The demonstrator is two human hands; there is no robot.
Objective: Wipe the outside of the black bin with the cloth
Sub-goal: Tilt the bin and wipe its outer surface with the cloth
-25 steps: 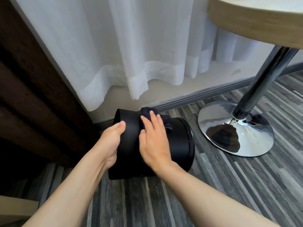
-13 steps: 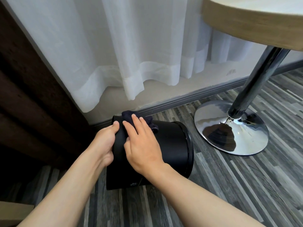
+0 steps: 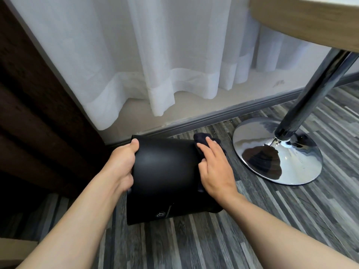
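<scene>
The black bin point(image 3: 165, 171) lies on its side on the striped grey floor, close to the skirting board. My left hand point(image 3: 124, 164) grips its left end, thumb over the edge. My right hand point(image 3: 215, 167) lies flat on the bin's right end and presses a dark cloth point(image 3: 203, 141) against it. The cloth shows beyond my fingertips and a corner of it shows below my palm. The bin's rim on the right is hidden by my hand and the cloth.
A chrome table base point(image 3: 277, 150) with a slanted pole point(image 3: 314, 94) stands just right of the bin, under a round wooden tabletop point(image 3: 303, 20). White curtains point(image 3: 155, 65) hang behind. Dark wooden furniture point(image 3: 38, 113) fills the left side.
My right hand slid the cloth left and then to the bin's right end. My left hand stays on the left end.
</scene>
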